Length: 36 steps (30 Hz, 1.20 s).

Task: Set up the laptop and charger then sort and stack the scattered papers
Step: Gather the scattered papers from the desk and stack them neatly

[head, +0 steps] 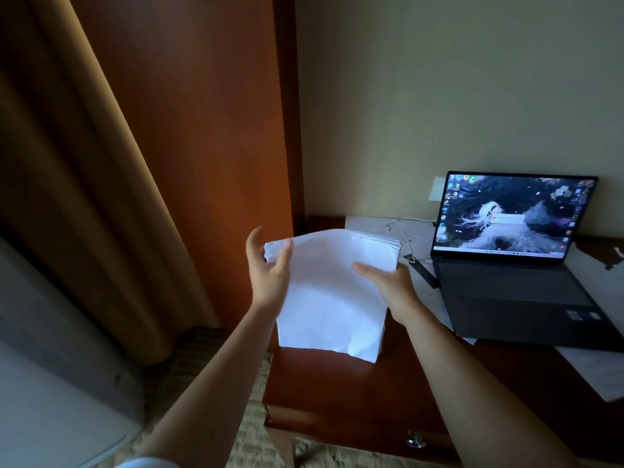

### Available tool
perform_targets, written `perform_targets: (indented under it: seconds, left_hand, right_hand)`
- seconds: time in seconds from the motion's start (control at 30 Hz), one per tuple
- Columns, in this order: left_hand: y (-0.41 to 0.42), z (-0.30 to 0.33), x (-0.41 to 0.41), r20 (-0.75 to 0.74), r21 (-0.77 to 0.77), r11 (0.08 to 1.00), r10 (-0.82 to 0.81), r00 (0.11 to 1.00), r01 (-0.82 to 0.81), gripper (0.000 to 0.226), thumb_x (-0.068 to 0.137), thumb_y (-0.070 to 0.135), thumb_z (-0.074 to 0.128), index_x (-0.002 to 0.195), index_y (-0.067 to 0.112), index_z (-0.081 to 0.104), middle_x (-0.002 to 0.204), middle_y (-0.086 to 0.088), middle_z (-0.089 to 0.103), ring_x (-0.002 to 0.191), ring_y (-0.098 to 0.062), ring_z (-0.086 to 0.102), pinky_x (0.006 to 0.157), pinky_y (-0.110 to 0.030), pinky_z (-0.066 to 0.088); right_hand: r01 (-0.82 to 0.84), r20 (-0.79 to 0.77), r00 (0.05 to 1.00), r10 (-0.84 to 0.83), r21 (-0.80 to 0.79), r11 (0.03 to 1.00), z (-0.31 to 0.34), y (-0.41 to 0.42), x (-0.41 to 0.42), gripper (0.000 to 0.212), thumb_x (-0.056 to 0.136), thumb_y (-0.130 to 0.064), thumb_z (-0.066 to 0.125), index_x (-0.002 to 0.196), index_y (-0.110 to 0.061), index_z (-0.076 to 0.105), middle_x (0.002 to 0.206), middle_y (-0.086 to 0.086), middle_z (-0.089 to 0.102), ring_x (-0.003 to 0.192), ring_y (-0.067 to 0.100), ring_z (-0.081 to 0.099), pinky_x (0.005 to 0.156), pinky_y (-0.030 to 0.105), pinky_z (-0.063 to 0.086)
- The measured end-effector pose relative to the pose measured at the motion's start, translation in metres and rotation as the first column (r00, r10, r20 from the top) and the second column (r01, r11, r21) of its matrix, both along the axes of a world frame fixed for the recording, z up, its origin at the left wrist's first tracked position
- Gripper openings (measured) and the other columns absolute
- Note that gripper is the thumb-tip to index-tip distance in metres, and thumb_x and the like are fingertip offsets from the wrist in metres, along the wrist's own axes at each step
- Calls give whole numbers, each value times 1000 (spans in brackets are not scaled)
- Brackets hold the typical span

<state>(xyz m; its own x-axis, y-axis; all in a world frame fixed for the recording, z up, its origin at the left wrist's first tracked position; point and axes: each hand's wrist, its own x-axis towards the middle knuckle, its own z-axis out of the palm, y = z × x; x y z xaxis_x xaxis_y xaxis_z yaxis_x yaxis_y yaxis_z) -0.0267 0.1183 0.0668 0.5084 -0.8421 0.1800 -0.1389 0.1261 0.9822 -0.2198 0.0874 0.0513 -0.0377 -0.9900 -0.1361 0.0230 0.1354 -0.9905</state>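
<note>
the stack of papers [332, 295] stands on its lower edge on the wooden surface [354, 393], just left of the open laptop [513, 265]. the right hand [388, 285] has its grip closed on the stack's right edge. the left hand [268, 265], fingers spread wide, lies against the stack's left edge.

Two bare forearms reach into view from the bottom edge, uncovered from elbow to wrist. The left hand [269, 270] and the right hand [388, 285] wear no gloves, and no rings, watch or bracelet show on either. Near the left elbow, at the bottom edge, the hem of a pale, whitish sleeve [143, 462] shows; only a small strip of it is in view. The right arm shows no sleeve within the picture. The left hand's fingers are slightly blurred.
</note>
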Motion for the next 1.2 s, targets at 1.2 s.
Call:
perform_targets:
  seconds: [1.2]
  left_hand:
    - [-32, -178, 30, 125, 689, 724, -137, 983, 13, 38, 74, 7, 63, 111, 13, 63, 95, -5, 65, 87, -26, 62, 74, -34, 54]
  right_hand:
    - [251, -566, 823, -56, 274, 929, -175, -9, 35, 58, 77, -21, 69, 130, -6, 50, 120, 14, 60, 113, 31, 57, 94, 39, 48]
